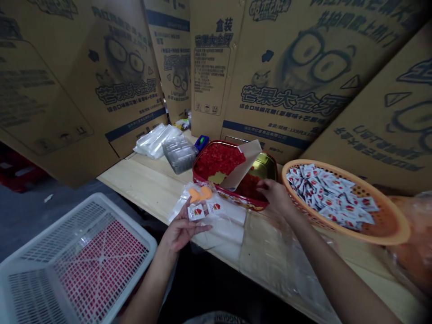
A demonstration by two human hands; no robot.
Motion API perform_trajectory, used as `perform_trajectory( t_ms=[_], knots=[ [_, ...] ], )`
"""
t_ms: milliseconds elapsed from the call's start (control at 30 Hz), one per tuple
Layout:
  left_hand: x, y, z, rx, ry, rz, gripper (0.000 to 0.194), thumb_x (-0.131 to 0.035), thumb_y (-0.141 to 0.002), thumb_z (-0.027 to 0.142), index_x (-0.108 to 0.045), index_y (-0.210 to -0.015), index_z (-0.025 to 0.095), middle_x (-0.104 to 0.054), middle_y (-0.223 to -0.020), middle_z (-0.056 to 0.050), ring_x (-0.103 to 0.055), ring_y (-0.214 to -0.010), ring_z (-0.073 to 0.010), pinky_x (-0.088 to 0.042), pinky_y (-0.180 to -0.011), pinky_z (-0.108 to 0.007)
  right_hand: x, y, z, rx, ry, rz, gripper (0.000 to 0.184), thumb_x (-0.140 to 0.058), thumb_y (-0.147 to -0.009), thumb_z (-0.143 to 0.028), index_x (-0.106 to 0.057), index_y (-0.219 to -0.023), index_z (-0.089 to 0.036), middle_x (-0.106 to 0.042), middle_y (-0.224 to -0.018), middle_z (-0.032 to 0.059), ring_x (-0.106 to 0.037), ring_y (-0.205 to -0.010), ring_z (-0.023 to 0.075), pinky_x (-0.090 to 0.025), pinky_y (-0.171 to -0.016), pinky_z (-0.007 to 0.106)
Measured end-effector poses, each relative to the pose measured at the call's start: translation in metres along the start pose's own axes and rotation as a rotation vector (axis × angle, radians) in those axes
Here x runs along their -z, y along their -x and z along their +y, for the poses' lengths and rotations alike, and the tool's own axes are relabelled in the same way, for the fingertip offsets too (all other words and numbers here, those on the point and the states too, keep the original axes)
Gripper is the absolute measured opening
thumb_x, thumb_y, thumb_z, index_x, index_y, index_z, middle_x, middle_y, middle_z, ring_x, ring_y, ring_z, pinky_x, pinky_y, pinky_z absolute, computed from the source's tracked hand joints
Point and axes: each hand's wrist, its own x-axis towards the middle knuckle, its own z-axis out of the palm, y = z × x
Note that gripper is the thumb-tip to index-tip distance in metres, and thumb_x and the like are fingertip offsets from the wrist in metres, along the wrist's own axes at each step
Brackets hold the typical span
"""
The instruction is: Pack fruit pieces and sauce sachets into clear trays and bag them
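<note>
My left hand [178, 231] is closed on a clear plastic bag, its thumb up and fingers stretched beneath. Orange pieces [200, 193] and two small white sachets [196, 212] with red prints show at this bag. My right hand [275, 193] reaches over the near right rim of a red tin [248, 202], fingertips bent together among small orange-red pieces [249, 185]. What they pinch, if anything, is hidden. A pale card divider [248, 162] stands tilted across the tin. Bright red pieces [221, 157] fill its left side; the gold inner wall shows at right.
An orange basket [398, 229] of sachets stands right of the tin. Clear trays [178, 155], plastic bags [157, 139] and a blue tape dispenser [201, 142] lie left. Large cartons [270, 67] wall the back. A white crate [101, 256] sits lower left.
</note>
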Motion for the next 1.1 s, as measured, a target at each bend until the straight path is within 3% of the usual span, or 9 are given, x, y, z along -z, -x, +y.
perform_trajectory(
  t_ms=[67,133,233,300,367,500,700,933,1100],
  knots=[
    [-0.002,0.001,0.0,0.004,-0.004,0.002,0.072,-0.048,-0.065,-0.006,-0.042,-0.125,0.032,-0.053,-0.127,-0.003,-0.046,-0.119,-0.0296,-0.035,-0.095,-0.059,0.003,0.01,-0.013,-0.035,-0.213,0.038,0.016,-0.054,-0.071,-0.027,-0.058,-0.081,-0.016,-0.06,-0.074,0.0034,-0.053,-0.061,0.0136,-0.041,-0.056,0.025],
    [-0.003,0.001,-0.001,0.005,-0.008,0.005,0.072,-0.048,-0.065,-0.007,-0.043,-0.125,0.032,-0.052,-0.127,-0.002,-0.045,-0.119,-0.0293,-0.034,-0.096,-0.059,0.006,0.027,-0.031,-0.075,-0.514,-0.013,0.025,-0.062,-0.065,-0.035,-0.058,-0.081,-0.017,-0.06,-0.07,0.0013,-0.052,-0.057,0.0123,-0.041,-0.053,0.024],
    [-0.003,0.002,-0.002,-0.008,-0.019,-0.002,0.072,-0.049,-0.065,-0.006,-0.042,-0.125,0.033,-0.052,-0.127,-0.001,-0.046,-0.119,-0.029,-0.033,-0.097,-0.06,0.005,0.059,-0.064,-0.077,-0.753,-0.273,0.032,-0.069,-0.058,-0.038,-0.059,-0.081,-0.017,-0.062,-0.074,0.0007,-0.055,-0.059,0.0113,-0.043,-0.055,0.023],
    [-0.003,0.002,-0.003,-0.016,-0.025,-0.007,0.073,-0.048,-0.065,-0.006,-0.041,-0.126,0.033,-0.051,-0.128,-0.002,-0.047,-0.118,-0.0283,-0.031,-0.097,-0.06,-0.001,0.079,-0.082,-0.039,-0.758,-0.455,0.028,-0.069,-0.059,-0.035,-0.061,-0.078,-0.017,-0.063,-0.072,0.0005,-0.056,-0.061,0.0114,-0.043,-0.056,0.023],
    [-0.003,0.003,-0.004,-0.019,-0.026,-0.001,0.074,-0.047,-0.065,-0.006,-0.038,-0.128,0.033,-0.05,-0.129,-0.002,-0.047,-0.117,-0.0275,-0.03,-0.098,-0.061,-0.009,0.091,-0.091,0.016,-0.717,-0.539,0.022,-0.067,-0.061,-0.034,-0.062,-0.074,-0.016,-0.063,-0.068,0.0002,-0.056,-0.059,0.0112,-0.043,-0.056,0.023],
    [-0.004,0.002,-0.004,-0.002,-0.015,0.017,0.078,-0.047,-0.064,-0.007,-0.033,-0.13,0.032,-0.049,-0.13,-0.003,-0.044,-0.12,-0.0279,-0.029,-0.098,-0.061,-0.02,0.095,-0.092,0.111,-0.601,-0.453,0.019,-0.061,-0.067,-0.033,-0.065,-0.073,-0.015,-0.063,-0.065,0.0011,-0.054,-0.058,0.0114,-0.042,-0.055,0.023],
    [-0.007,0.003,-0.005,0.004,0.013,0.012,0.078,-0.046,-0.063,-0.009,-0.034,-0.129,0.03,-0.049,-0.129,-0.004,-0.048,-0.117,-0.0263,-0.031,-0.097,-0.06,-0.015,0.092,-0.093,0.2,-0.457,-0.298,0.014,-0.059,-0.068,-0.029,-0.066,-0.073,-0.018,-0.064,-0.07,0.0013,-0.055,-0.064,0.0136,-0.042,-0.06,0.025],
    [-0.012,0.003,-0.006,-0.005,-0.016,0.034,0.078,-0.049,-0.059,-0.007,-0.038,-0.126,0.032,-0.052,-0.125,-0.003,-0.052,-0.111,-0.0265,-0.036,-0.094,-0.058,-0.013,0.104,-0.117,0.201,-0.568,-0.393,0.018,-0.059,-0.07,-0.032,-0.064,-0.078,-0.017,-0.062,-0.067,-0.0005,-0.054,-0.059,0.0121,-0.043,-0.055,0.024],
    [-0.011,0.002,-0.009,-0.033,-0.036,0.065,0.079,-0.049,-0.058,-0.007,-0.039,-0.127,0.031,-0.058,-0.116,0.0,-0.059,-0.099,-0.0186,-0.041,-0.094,-0.04,-0.03,0.115,-0.14,0.421,-0.454,-0.483,0.011,-0.055,-0.074,-0.018,-0.066,-0.077,-0.02,-0.063,-0.074,-0.0011,-0.055,-0.069,0.0121,-0.042,-0.064,0.023]
  ],
)
